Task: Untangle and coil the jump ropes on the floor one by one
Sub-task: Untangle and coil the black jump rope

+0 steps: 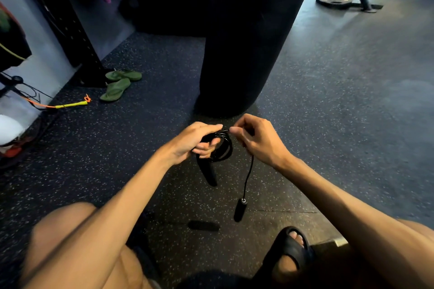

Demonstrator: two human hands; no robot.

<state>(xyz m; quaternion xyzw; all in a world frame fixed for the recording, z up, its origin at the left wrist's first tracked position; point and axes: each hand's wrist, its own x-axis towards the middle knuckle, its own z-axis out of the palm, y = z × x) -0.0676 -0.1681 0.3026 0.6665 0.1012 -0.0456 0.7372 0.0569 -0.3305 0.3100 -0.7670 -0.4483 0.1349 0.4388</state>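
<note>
A black jump rope (224, 148) is wound into a small coil in front of me. My left hand (195, 141) grips the coil with its fingers curled through the loops. One black handle (209, 175) hangs below that hand. My right hand (256, 139) pinches the rope's free end at the top of the coil. From the right hand a short length of rope drops to the second black handle (240, 209), which dangles above the floor. Another rope with a yellow handle (70, 104) and orange cord lies on the floor at the left.
A black punching bag (244, 37) hangs just beyond my hands. Green flip-flops (118, 84) lie by a black rack (77, 40) at the left wall. A weight plate and stand (338, 0) sit far right. My sandalled foot (292, 248) rests on the speckled rubber floor.
</note>
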